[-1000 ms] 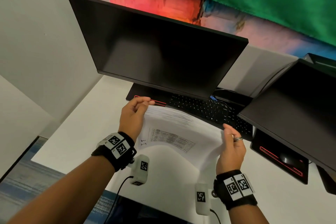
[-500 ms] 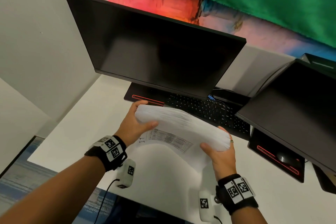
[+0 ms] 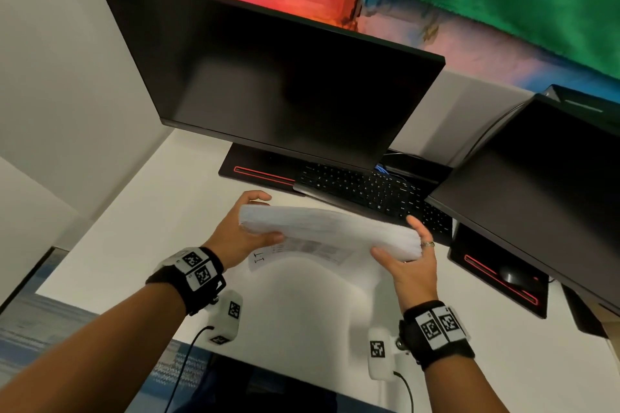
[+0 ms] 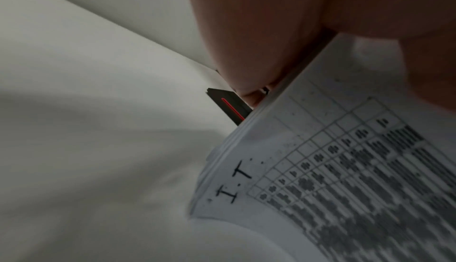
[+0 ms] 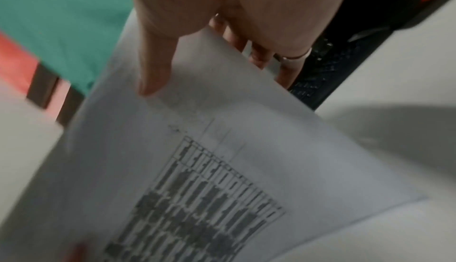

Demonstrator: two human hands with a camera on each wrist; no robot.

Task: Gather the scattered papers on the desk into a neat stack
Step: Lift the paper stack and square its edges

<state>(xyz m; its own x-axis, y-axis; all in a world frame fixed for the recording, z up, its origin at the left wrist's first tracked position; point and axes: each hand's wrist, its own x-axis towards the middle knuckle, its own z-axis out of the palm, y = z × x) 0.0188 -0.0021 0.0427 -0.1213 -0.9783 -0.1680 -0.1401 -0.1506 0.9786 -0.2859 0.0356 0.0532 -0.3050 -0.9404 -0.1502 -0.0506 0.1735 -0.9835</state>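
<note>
A thick stack of white papers point(image 3: 328, 225) with a printed table on its front sheet is held over the white desk point(image 3: 134, 245), in front of the keyboard. Its top edge faces the head camera and the sheets bow downward. My left hand point(image 3: 241, 231) grips the stack's left end, thumb in front and fingers behind. My right hand point(image 3: 409, 258) grips the right end the same way, a ring on one finger. The left wrist view shows the printed sheet point(image 4: 345, 168) under my left hand point(image 4: 271, 32). In the right wrist view my right hand point(image 5: 222, 12) pinches the paper point(image 5: 222, 168).
A large dark monitor point(image 3: 285, 77) stands behind the papers, its base point(image 3: 255, 171) marked with a red stripe. A black keyboard point(image 3: 362, 188) lies just beyond the stack. A second monitor point(image 3: 536, 194) with its base point(image 3: 496, 275) sits at the right.
The stack has tipped so its top edge now faces the camera. Both hands have shifted their grip to the stack's ends, thumbs in front, and moved slightly lower.
</note>
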